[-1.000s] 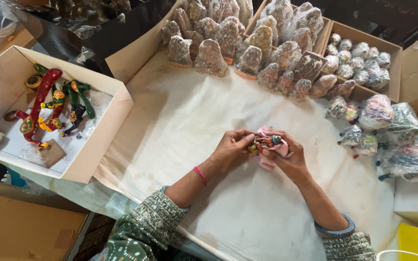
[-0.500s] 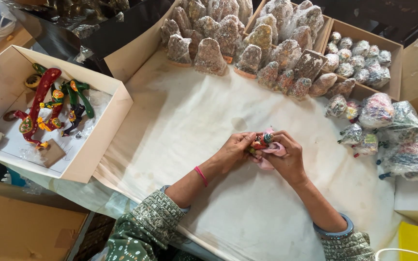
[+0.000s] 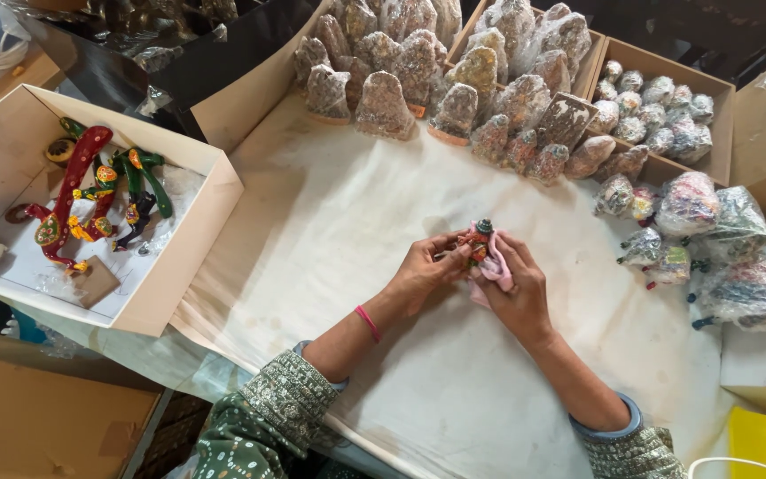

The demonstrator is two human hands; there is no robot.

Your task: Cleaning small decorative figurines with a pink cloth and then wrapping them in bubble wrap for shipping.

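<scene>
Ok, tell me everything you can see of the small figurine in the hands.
The figurine is small and painted, mostly orange-red with a dark green rounded top. It looks like painted wood or clay, though I cannot be sure. It stands roughly upright above the white cloth, backed by a pink cloth. The left hand pinches it; the right hand cradles it.

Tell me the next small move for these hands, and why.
Probably rub the pink cloth further round the small painted figurine. The right hand cups cloth and figurine together, the left hand pinches the figurine's side, and its dark top pokes out uncovered.
</scene>
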